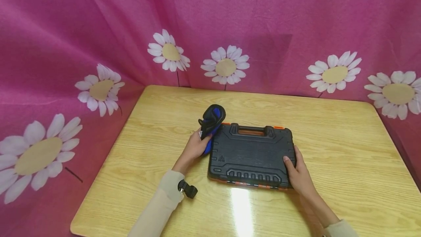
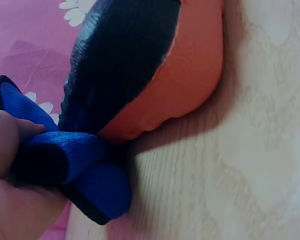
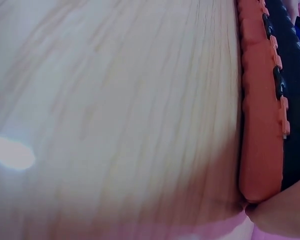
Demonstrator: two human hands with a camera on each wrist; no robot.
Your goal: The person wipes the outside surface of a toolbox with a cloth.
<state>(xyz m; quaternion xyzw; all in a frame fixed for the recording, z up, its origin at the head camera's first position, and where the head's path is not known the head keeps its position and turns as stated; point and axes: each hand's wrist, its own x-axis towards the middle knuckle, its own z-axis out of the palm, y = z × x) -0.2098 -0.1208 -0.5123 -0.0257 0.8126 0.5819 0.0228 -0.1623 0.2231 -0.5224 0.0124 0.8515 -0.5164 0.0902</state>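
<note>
The left hand gripped a folded blue-and-black fabric item between thumb and fingers, probably to keep its loose folds in one bundle; the tangle hid exactly what it was. Just right of this, at the middle of the bench, a black case lay flat, lid up, seemingly for a steady footing, with its handle on the far side. Hands held both its flanks: the right hand clasped the right edge, thumb over the lid, presumably to stop it sliding.
</note>
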